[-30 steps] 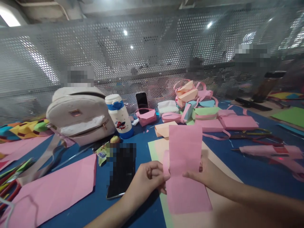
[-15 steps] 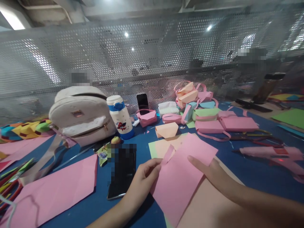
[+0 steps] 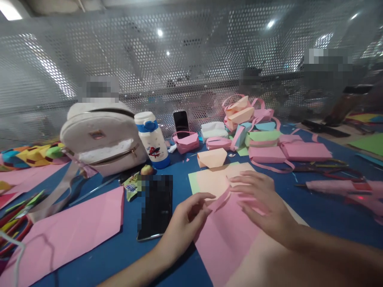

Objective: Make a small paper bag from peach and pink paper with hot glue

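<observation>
A pink paper sheet [image 3: 225, 243] lies over a peach sheet [image 3: 206, 179] in front of me. Along the far side of the pink sheet runs a narrow pink paper strip [image 3: 220, 202]. My left hand [image 3: 187, 223] pinches the near end of this strip between thumb and fingers. Over the upper right of the pink sheet is my right hand [image 3: 266, 203], its fingers stretched and apart, slightly blurred. Its fingertips are close to the strip's far end; whether they touch it I cannot tell.
A dark phone [image 3: 155, 211] lies left of my left hand. Behind stand a white bottle [image 3: 153, 139], a backpack [image 3: 101, 139] and several small folded paper bags [image 3: 267, 153]. A pink glue gun [image 3: 338, 186] with a red light lies at right, scissors [image 3: 14, 239] at far left.
My right hand has moved up from the sheet's right edge to its far part, fingers now spread. The strip stands more raised beside my left hand. The whole view has tilted slightly downward.
</observation>
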A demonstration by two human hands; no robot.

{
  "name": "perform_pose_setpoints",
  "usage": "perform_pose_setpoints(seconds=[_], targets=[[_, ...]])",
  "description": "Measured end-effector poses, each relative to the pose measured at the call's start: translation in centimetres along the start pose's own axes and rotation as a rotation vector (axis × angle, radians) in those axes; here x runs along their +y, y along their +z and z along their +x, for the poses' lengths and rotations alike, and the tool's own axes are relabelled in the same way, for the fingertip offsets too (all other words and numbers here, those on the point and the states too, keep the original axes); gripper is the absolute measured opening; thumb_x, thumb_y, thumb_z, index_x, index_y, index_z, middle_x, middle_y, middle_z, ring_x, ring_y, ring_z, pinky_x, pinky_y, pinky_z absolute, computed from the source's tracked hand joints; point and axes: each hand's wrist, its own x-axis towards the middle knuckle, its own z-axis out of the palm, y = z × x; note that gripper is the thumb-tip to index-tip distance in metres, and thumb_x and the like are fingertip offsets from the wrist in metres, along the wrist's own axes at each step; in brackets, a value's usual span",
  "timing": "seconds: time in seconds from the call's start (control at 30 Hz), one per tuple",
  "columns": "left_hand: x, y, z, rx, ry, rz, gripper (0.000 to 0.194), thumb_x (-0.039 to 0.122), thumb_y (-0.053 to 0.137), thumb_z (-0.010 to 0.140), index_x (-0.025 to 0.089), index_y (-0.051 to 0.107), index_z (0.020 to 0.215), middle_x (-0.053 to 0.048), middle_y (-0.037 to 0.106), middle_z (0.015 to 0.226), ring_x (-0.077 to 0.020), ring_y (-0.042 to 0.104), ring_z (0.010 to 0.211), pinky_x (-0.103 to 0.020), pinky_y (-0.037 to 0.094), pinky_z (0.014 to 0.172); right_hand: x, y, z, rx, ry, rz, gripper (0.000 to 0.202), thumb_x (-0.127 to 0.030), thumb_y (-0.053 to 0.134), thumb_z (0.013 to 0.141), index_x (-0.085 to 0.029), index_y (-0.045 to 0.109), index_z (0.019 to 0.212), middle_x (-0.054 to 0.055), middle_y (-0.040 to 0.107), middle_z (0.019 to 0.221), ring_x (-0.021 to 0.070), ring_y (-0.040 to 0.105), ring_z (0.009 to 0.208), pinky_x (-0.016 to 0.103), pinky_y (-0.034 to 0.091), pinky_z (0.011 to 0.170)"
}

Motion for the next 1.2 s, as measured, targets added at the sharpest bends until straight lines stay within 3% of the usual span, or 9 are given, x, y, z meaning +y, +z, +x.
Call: perform_pose_setpoints(seconds=[0.1,0.17,0.37,0.53,0.7,0.87,1.03,1.2], targets=[[0.2,0.3,-0.2,-0.030,0.014,-0.079,0.019,0.031,0.062,0.090,0.017,0.060,0.103,0.002,0.053,0.076,-0.0111,0.045,0.067,-0.021,0.034,0.059,-0.7,0.1,0.5,-0.244,-0.102,-0.032,0.032,-0.017,0.051,0.094,-0.024,0.056,0.125,0.005,0.067,0.121,0.0238,0.052,0.122,0.042,0.030,0.101],[0.3,0.4,-0.2,-0.052,0.018,-0.114,0.017,0.029,0.065,0.088,0.018,0.058,0.099,0.003,0.053,0.075,-0.0107,0.045,0.067,-0.021,0.035,0.059,-0.9,0.3,0.7,-0.308,-0.112,-0.033,0.030,-0.019,0.048,0.096,-0.024,0.056,0.125,0.005,0.069,0.119,0.0227,0.053,0.120,0.041,0.029,0.101],[0.5,0.5,-0.3,-0.087,0.011,-0.191,0.034,0.019,0.075,0.078,0.019,0.053,0.104,0.001,0.061,0.086,-0.0114,0.053,0.074,-0.022,0.040,0.065,-1.0,0.1,0.8,-0.303,-0.031,0.069,0.020,-0.014,0.041,0.098,-0.022,0.060,0.096,0.002,0.067,0.087,0.0182,0.057,0.087,0.039,0.031,0.091],[0.6,0.5,-0.2,-0.057,-0.014,-0.279,0.048,0.011,0.078,0.070,0.020,0.051,0.109,0.002,0.061,0.085,-0.0116,0.056,0.078,-0.022,0.043,0.071,-0.8,-0.5,1.1,-0.236,0.157,0.155,0.019,-0.020,0.041,0.099,-0.022,0.058,0.089,0.003,0.062,0.086,0.0198,0.054,0.085,0.037,0.035,0.082],[1.1,0.2,0.0,0.036,-0.110,-0.344,0.033,0.026,0.082,0.068,0.015,0.059,0.089,0.000,0.063,0.079,-0.0120,0.055,0.070,-0.021,0.043,0.064,-0.9,-1.2,1.6,-0.236,0.345,0.283,0.019,-0.030,0.041,0.100,-0.023,0.058,0.093,0.004,0.060,0.095,0.0204,0.055,0.092,0.033,0.040,0.080],[1.1,-0.2,-0.1,0.169,-0.171,-0.404,0.037,0.043,0.080,0.071,0.012,0.065,0.084,-0.004,0.067,0.081,-0.0129,0.057,0.071,-0.021,0.042,0.066,-2.0,-1.6,1.9,-0.415,0.460,0.390,0.014,-0.032,0.050,0.096,-0.025,0.058,0.106,0.001,0.061,0.089,0.0187,0.057,0.085,0.029,0.042,0.077],[0.9,-0.2,-0.1,0.059,-0.170,-0.375,0.043,0.054,0.076,0.071,0.013,0.064,0.079,-0.002,0.062,0.071,-0.0109,0.051,0.061,-0.020,0.035,0.057,-3.0,-1.7,2.8,-0.518,0.507,0.488,0.022,-0.039,0.056,0.093,-0.023,0.058,0.108,-0.003,0.056,0.071,0.0142,0.052,0.066,0.024,0.036,0.060],[1.2,0.0,-0.3,-0.121,-0.063,-0.124,0.046,0.058,0.061,0.082,0.012,0.061,0.073,0.002,0.050,0.064,-0.0108,0.040,0.059,-0.023,0.029,0.056,-3.7,-0.8,3.9,-0.590,0.545,0.694,0.023,-0.037,0.048,0.097,-0.019,0.056,0.086,-0.004,0.049,0.066,0.0108,0.044,0.059,0.022,0.032,0.053]])
